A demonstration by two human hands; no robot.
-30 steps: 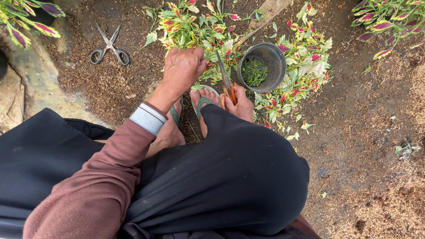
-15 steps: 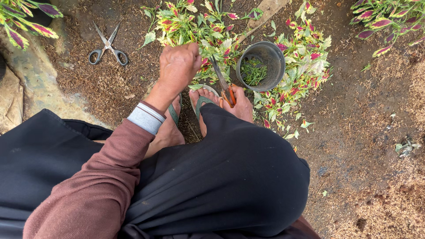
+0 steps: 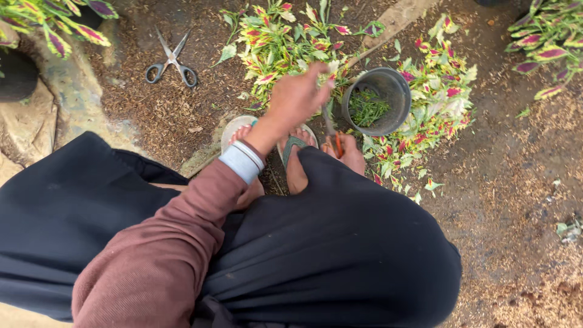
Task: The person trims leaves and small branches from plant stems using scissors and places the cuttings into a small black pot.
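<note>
My left hand (image 3: 297,97) reaches forward over a heap of red, yellow and green leafy cuttings (image 3: 273,42), its fingers closed around a pale cutting (image 3: 328,68). Beside it stands a small black pot (image 3: 405,91) with green trimmings inside. My right hand (image 3: 352,157), half hidden under my dark garment, grips a small cutting tool with an orange handle (image 3: 337,144); the blade points up toward my left hand. My sandalled feet (image 3: 293,155) rest just below both hands.
Grey-handled scissors (image 3: 172,61) lie open on the mulch at upper left. More cuttings (image 3: 440,97) spread to the right of the pot. Leafy plants (image 3: 61,30) and a dark pot (image 3: 15,76) stand at far left, another plant (image 3: 546,48) at upper right.
My left hand has lifted off the heap and shifted right toward the pot, bringing a cutting with it. The right hand and the tool have stayed put.
</note>
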